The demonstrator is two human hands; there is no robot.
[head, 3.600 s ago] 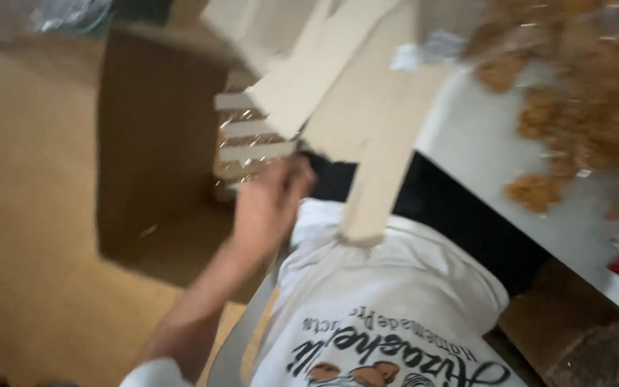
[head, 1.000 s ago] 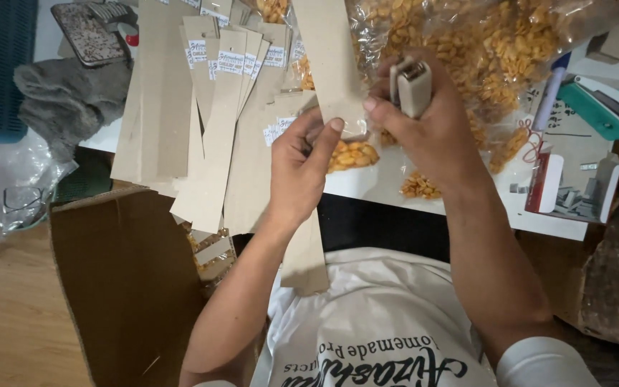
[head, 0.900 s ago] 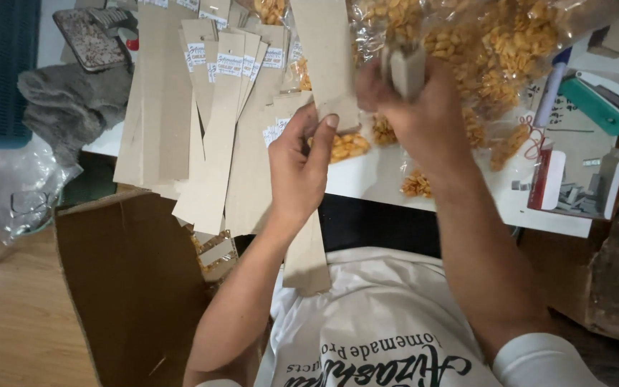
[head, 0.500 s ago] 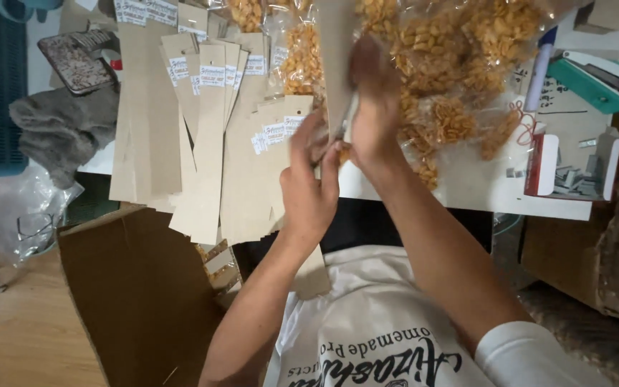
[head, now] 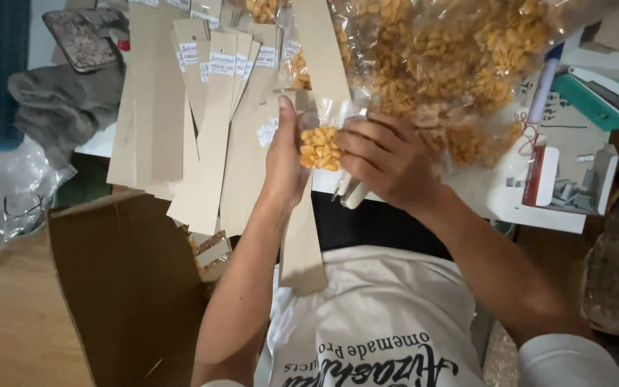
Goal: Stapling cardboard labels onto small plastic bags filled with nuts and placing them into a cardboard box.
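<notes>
Small clear snack pouch [head: 319, 145] is held against the long cardboard strip [head: 309, 143], just in front of the table edge [head: 424, 197]. Left hand [head: 284, 161] has it pinched, thumb on top. Right hand [head: 385, 161] fingers are curled round a stapler [head: 352, 192] and touch the pouch. Judged light, crinkly, slippery, contents brittle; best gripped at the film's sealed top, backed by the stiff strip.

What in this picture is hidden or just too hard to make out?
- Stapler, head view: mostly covered by the right hand; only its tip shows.
- Cardboard strip: top cut off by the frame's upper edge; middle hidden behind the left hand.
- Open box: its contents are hidden by its flap.
</notes>
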